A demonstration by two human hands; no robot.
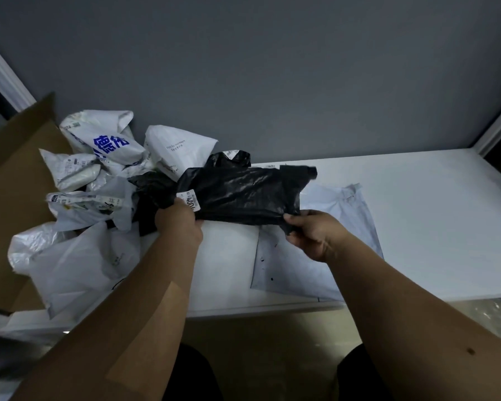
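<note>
While the left hand (180, 224) and right hand (313, 233) grip the black bag (243, 192), its label (190, 199) is half hidden.

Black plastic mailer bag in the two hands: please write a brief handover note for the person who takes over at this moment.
Left hand: grips the left end of the crumpled black plastic mailer bag, beside its white label.
Right hand: pinches the bag's lower right corner; the bag is stretched between the hands above the white table.
Done, it seems: one flat pale plastic mailer lies on the table under the black bag.
Left: probably lay the black bag flat, then work through the pile of crumpled white plastic mailers beside the brown cardboard box.
</note>
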